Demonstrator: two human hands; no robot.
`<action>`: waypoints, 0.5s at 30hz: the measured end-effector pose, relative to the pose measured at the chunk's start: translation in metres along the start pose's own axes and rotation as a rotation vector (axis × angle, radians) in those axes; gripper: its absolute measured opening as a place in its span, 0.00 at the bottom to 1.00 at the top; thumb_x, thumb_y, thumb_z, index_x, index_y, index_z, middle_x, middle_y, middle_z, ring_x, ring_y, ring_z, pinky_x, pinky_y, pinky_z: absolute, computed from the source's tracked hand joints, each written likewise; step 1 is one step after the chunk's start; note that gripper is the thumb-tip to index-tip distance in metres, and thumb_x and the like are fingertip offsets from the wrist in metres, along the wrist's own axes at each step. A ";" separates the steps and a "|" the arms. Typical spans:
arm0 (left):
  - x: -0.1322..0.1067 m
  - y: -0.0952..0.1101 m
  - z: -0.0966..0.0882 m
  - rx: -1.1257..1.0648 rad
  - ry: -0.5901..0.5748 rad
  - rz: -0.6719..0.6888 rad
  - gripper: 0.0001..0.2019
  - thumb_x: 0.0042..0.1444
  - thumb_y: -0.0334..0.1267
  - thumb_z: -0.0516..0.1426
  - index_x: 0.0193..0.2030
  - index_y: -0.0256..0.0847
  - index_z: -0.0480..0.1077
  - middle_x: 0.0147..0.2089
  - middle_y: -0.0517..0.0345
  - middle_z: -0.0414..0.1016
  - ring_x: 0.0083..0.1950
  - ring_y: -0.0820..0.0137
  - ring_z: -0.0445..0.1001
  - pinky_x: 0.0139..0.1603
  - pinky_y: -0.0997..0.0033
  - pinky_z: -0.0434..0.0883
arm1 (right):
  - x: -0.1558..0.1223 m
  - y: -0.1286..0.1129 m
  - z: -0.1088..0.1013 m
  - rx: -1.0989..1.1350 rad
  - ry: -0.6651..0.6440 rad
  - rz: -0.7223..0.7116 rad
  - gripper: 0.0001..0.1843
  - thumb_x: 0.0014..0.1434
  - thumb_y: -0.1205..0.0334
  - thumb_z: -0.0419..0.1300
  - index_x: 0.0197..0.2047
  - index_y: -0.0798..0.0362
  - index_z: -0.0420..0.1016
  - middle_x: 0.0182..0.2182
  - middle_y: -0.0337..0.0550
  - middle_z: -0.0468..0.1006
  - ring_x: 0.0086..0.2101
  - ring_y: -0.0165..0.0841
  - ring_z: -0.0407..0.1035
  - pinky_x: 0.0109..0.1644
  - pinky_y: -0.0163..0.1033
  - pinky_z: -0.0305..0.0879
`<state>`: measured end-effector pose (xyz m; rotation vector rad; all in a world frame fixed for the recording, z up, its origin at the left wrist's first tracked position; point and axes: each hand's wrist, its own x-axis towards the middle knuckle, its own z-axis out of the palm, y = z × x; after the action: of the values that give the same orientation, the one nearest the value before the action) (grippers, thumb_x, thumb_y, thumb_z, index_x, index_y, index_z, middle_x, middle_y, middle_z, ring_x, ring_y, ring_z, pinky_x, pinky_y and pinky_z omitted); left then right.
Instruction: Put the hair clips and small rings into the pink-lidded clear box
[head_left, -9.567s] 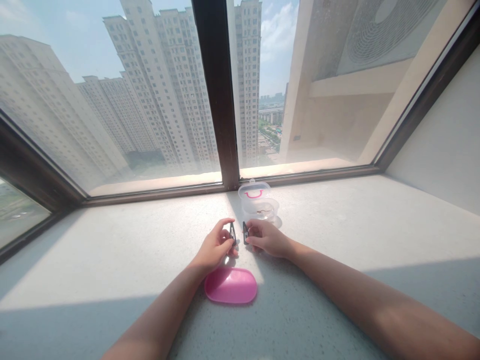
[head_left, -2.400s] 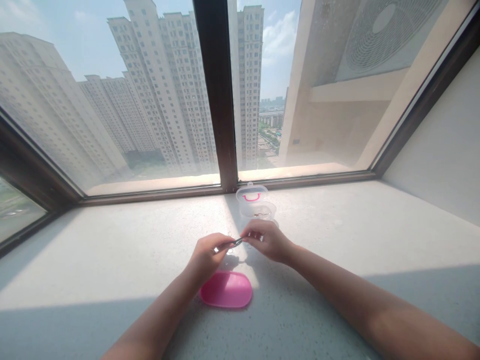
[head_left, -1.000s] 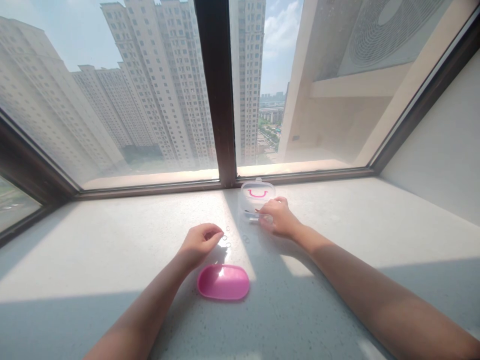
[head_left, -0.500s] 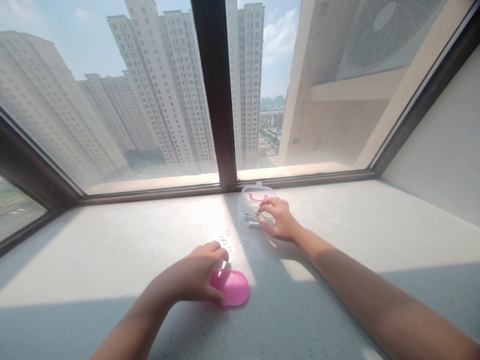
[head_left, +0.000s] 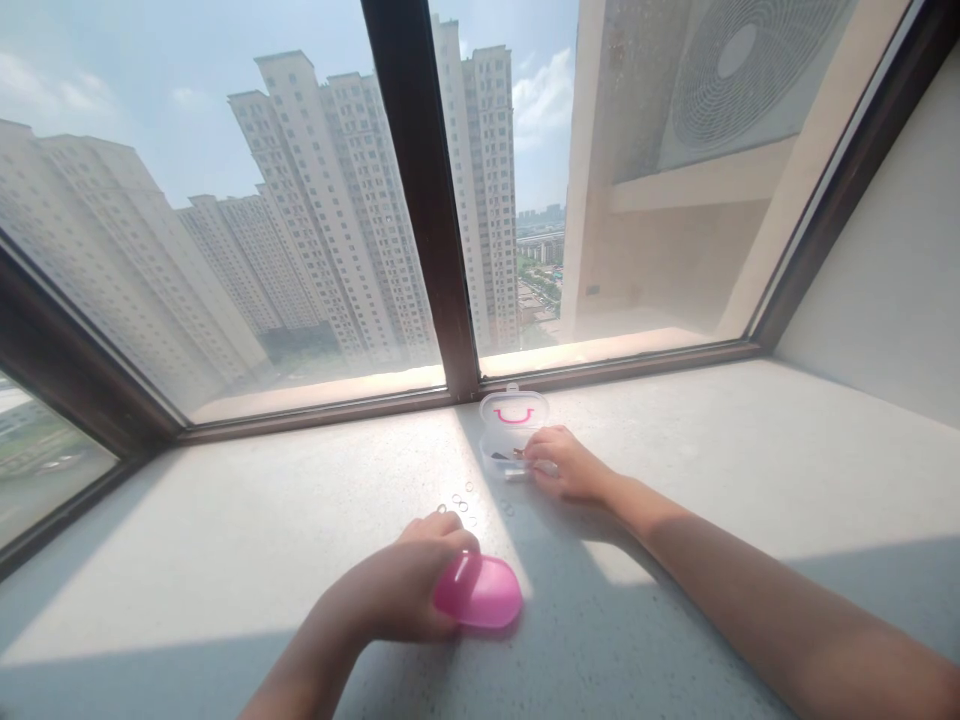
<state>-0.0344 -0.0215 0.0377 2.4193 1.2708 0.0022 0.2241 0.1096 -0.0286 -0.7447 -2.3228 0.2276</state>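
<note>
My left hand (head_left: 431, 578) is closed around the left end of a shallow pink oval container (head_left: 487, 592), which looks slightly tilted on the sill. Just beyond its fingers lie several small thin rings (head_left: 460, 503). My right hand (head_left: 566, 465) is at the right side of a clear plastic box (head_left: 495, 466), its fingers bent together and reaching over the rim. The box stands open, its lid (head_left: 514, 410) raised behind it with a pink curved mark. A dark piece and a small brownish bit show inside. What the right fingertips hold is too small to make out.
The pale speckled sill (head_left: 315, 510) carries bands of sunlight and shadow. A dark window frame (head_left: 420, 200) rises close behind the box. A white wall (head_left: 885, 290) bounds the right side. Tall buildings and a fan unit are outside the glass.
My right hand has lowered to the box's rim; a ring-like thing visible at its fingertips before is now hard to see. My left hand has tipped the pink container up slightly. The view has shifted.
</note>
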 end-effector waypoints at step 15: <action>0.032 -0.052 0.011 -0.417 0.705 -0.047 0.23 0.53 0.41 0.59 0.57 0.44 0.66 0.54 0.48 0.66 0.54 0.60 0.67 0.50 0.61 0.70 | -0.001 -0.015 0.000 0.179 0.078 -0.017 0.10 0.47 0.74 0.60 0.32 0.51 0.75 0.38 0.46 0.72 0.39 0.38 0.69 0.46 0.47 0.66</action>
<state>-0.0542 0.0260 0.0032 2.0708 1.4119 1.0739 0.2179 0.0973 -0.0238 -0.6330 -2.1998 0.3866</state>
